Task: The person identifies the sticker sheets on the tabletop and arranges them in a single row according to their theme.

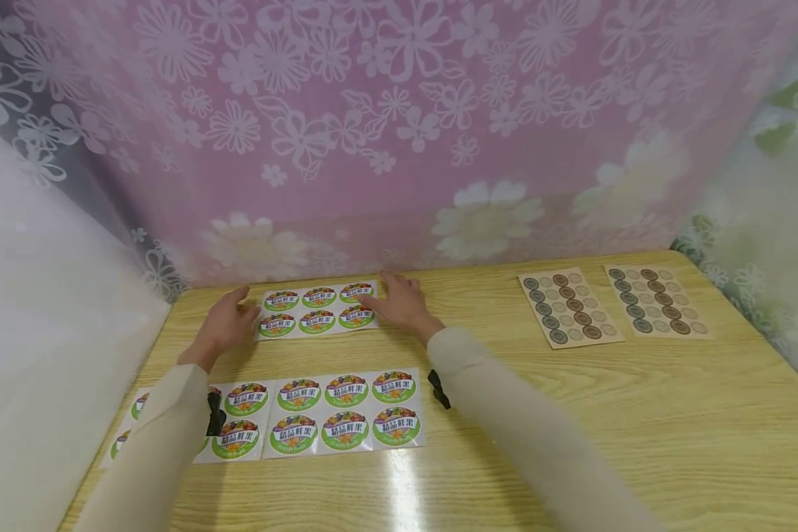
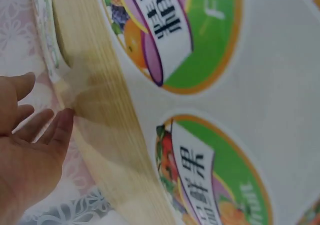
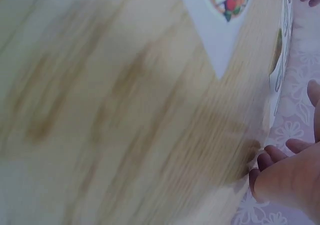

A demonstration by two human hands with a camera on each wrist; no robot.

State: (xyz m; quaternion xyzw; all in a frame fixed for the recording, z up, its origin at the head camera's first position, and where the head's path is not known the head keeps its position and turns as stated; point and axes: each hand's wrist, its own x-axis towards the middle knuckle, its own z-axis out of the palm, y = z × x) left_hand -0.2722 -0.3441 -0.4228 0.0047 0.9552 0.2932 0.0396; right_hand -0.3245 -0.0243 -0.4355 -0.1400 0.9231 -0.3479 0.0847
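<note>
A sticker sheet (image 1: 317,298) with two rows of oval fruit labels lies near the table's back edge. My left hand (image 1: 226,325) is at its left end, fingertips by the edge. At the right end, my right hand (image 1: 404,303) has its thumb over the sheet's corner and its fingers beyond the edge. In the left wrist view, the left hand's fingers (image 2: 32,130) are loosely bent with nothing gripped. The right wrist view shows the right hand (image 3: 290,175) low by the table edge; whether its fingertips press the sheet is unclear there.
Nearer the front, two more fruit-label sheets (image 1: 322,417) lie side by side, the left one partly hidden by my left forearm. Two brown sheets of round stickers (image 1: 567,307) (image 1: 658,301) are on the right. A floral curtain (image 1: 399,148) hangs behind the wood-grain table (image 1: 572,414).
</note>
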